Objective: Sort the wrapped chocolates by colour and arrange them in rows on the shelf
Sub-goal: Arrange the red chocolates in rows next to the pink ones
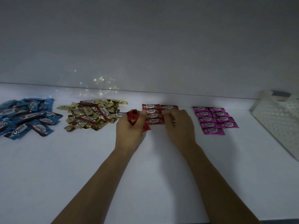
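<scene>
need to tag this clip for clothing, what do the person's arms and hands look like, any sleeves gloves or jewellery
Both arms are bare from the bottom edge of the picture up to the wrists: no sleeves show. The left hand and the right hand wear no gloves, and no watch or bracelet sits on either wrist. The fingers are partly hidden and dimly lit, so rings cannot be ruled out.

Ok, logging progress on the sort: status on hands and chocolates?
Left hand clutching spare red chocolates. Right hand on the red rows. Pink rows laid out; blue pile and gold pile unsorted. Nothing blocking.
</scene>
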`<control>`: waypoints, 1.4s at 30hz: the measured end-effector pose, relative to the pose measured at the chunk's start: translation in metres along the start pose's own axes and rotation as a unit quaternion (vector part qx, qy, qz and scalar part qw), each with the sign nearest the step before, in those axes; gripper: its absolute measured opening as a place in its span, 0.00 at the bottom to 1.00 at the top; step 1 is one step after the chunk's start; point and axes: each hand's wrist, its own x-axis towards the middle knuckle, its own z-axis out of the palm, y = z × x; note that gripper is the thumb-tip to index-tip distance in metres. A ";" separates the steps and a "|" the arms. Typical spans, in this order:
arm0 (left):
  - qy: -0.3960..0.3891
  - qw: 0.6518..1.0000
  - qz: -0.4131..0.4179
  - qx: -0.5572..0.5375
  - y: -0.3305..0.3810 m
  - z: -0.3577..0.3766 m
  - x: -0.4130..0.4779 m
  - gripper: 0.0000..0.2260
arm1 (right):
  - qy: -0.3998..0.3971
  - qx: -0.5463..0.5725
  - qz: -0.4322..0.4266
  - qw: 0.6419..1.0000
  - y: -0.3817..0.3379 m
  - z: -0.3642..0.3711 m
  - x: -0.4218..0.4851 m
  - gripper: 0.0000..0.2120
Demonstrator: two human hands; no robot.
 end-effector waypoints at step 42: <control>-0.016 0.998 0.014 -0.055 -0.002 -0.007 -0.002 0.07 | 0.049 0.309 0.150 0.938 -0.025 -0.005 -0.032 0.08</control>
